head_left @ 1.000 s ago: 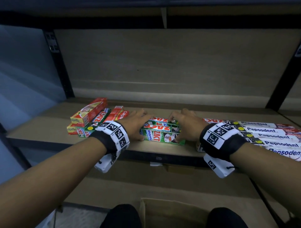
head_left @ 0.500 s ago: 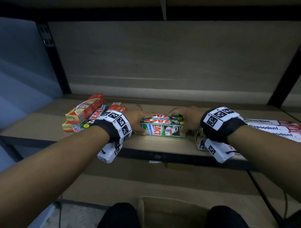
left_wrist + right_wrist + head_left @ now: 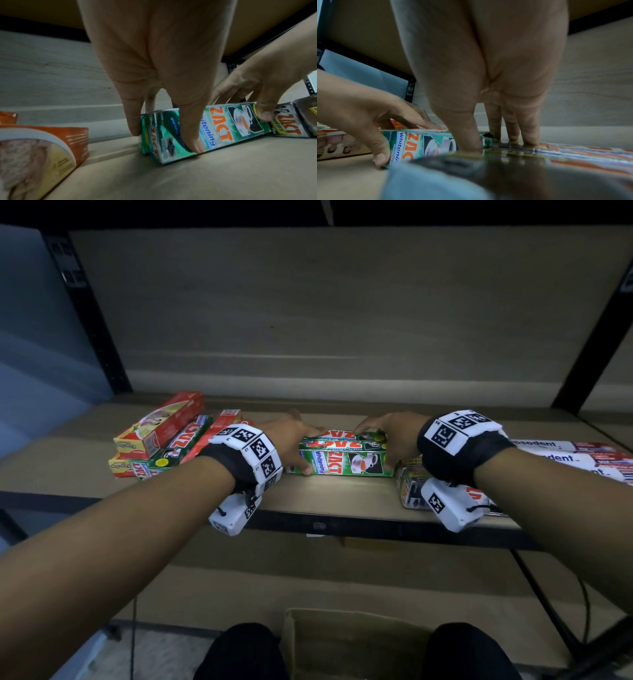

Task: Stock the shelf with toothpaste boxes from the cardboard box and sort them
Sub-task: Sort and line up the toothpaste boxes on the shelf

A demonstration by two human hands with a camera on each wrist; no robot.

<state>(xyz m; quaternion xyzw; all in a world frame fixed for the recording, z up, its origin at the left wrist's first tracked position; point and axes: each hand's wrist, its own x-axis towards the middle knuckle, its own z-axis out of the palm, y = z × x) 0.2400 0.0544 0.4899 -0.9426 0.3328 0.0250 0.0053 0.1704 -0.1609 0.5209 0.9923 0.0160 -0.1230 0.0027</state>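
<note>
On the tan wooden shelf board [image 3: 342,501], just right of the red-and-green heap [image 3: 161,443], green Zact cartons [image 3: 346,455] pinched endwise between left hand [image 3: 291,440] and right hand [image 3: 390,436], liable, probably, to buckle apart under uneven squeeze.

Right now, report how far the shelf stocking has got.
Done: Pepsodent boxes lie grouped at right. In hand: left hand and right hand hold the green Zact boxes mid-shelf. Left: the red and green pile looks mixed; the cardboard box contents are hidden.
</note>
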